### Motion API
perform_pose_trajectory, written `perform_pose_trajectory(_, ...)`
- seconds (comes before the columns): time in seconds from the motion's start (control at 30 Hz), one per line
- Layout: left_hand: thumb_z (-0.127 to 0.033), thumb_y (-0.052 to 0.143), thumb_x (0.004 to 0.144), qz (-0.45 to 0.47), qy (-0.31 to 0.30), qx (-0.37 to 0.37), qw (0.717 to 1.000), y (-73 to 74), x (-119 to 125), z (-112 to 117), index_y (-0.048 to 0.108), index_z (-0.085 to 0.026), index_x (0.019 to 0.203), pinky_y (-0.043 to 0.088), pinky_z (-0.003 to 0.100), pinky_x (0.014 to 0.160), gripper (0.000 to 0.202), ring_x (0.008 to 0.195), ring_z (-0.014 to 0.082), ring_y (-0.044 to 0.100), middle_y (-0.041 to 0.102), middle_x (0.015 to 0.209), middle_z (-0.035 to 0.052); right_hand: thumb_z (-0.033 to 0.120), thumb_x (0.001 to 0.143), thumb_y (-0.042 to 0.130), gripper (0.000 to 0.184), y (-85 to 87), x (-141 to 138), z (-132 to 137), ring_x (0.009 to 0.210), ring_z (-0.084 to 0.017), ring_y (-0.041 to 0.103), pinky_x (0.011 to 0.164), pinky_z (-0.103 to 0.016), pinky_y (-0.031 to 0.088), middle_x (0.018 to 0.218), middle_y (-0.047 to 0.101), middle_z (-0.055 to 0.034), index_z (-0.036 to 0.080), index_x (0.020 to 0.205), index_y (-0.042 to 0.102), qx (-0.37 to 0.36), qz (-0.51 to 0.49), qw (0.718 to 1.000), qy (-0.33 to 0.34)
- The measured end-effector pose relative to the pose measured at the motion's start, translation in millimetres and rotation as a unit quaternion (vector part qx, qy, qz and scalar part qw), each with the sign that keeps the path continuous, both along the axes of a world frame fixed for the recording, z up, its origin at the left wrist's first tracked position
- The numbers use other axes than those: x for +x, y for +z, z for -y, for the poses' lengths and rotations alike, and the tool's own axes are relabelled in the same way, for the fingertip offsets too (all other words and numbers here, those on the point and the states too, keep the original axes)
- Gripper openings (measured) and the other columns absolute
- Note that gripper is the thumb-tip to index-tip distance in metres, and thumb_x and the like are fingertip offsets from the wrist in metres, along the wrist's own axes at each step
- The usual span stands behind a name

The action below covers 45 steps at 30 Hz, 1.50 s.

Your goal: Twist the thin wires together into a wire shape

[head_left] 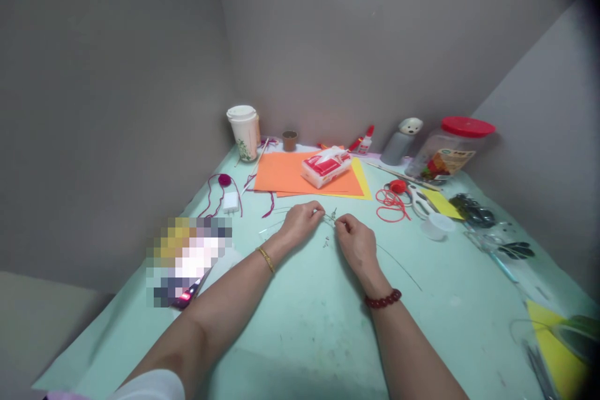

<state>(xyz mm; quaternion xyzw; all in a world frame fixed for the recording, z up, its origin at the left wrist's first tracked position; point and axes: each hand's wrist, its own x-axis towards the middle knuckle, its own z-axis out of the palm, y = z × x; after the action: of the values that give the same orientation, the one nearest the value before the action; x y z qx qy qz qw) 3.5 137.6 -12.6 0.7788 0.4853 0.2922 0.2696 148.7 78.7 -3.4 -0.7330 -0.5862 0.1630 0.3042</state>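
Two bare hands at work on a desk [304,325] covered with a pale green sheet, seen from above and behind the hands. Left hand [300,225], wearing a gold chain bracelet [265,260]: grip closed, thumb and fingers pinching a thin wire [328,217]. Right hand [357,244], wearing a dark red bead bracelet [383,299]: grip likewise closed on the same wire, just beside the left hand. The wire lies centrally over the desk, and a long thin strand [398,265] trails down to the right. Small dark fragments [325,241] lie beneath the hands, too small to identify with confidence.

Beyond the hands: an orange paper sheet [300,174] over a yellow sheet [362,178], with a red-and-white tissue packet [327,167] on top. Back corner: a paper cup [244,132], a small brown pot [289,140] and a glue bottle [364,140]. Right: a red-lidded jar [450,147], a loose red cord [391,205] and white-handled scissors [419,200]. Left: magenta yarn [220,190] beside a white charger [230,202]. Lower left: a pixelated patch [187,259] hides an object.
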Motion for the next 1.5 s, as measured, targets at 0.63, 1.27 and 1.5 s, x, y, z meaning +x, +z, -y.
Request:
perform_pose_trajectory(0.63,-0.028,0.042,0.089,-0.077,0.035,0.031,0.996,-1.0,3,1,0.062,-0.022,0.090,0.037,0.026,0.066,0.022,0.078,0.0171,0.060,0.068,0.084,0.0019,0.010,0.076,0.046,0.016,12.8,-4,4,0.067,-0.015,0.041,0.061,-0.027,0.021,0.071,0.059,-0.0030,0.016,0.063,0.052,-0.066,0.152,0.983,0.083)
perform_pose_trajectory(1.27,-0.026,0.033,0.093,-0.156,0.123,0.016,0.980,-11.1,23,-19,0.056,-0.022,0.094,0.035,0.028,0.066,0.023,0.081,0.0193,0.061,0.068,0.086,0.0049,0.010,0.077,0.046,0.016,13.8,3,0,0.073,-0.017,0.044,0.062,-0.029,0.019,0.073,0.059,-0.0053,0.015,0.068,0.057,-0.103,0.222,0.967,0.074)
perform_pose_trajectory(1.5,-0.026,0.032,0.092,-0.161,0.127,0.011,0.979,-6.0,25,-21,0.055,-0.021,0.092,0.034,0.029,0.063,0.024,0.078,0.0202,0.060,0.067,0.085,0.0058,0.009,0.078,0.047,0.017,16.5,5,-1,0.068,-0.015,0.043,0.059,-0.028,0.018,0.072,0.059,-0.0041,0.016,0.067,0.057,-0.103,0.190,0.975,0.056)
